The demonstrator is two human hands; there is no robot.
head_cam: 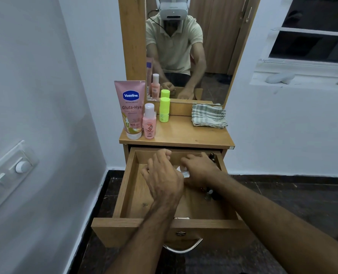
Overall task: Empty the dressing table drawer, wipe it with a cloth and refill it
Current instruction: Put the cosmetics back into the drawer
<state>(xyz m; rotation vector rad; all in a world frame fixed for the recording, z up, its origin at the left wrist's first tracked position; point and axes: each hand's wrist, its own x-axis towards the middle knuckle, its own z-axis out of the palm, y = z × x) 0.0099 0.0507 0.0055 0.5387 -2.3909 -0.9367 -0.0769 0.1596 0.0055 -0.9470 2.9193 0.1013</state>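
Note:
The wooden drawer of the dressing table is pulled fully out, and both my hands are inside it. My left hand hovers over the drawer's middle with its fingers curled; what it holds, if anything, is hidden. My right hand is beside it, with fingers and thumb closed around a white labelled container that is mostly covered. Small dark bottles lie in the drawer by my right wrist and in the far right corner. A folded checked cloth lies on the tabletop at the right.
On the tabletop's left stand a pink Vaseline tube, a small pink bottle and a lime-green bottle. A mirror rises behind them. A wall with a switch panel is at the left, and a window sill at the right.

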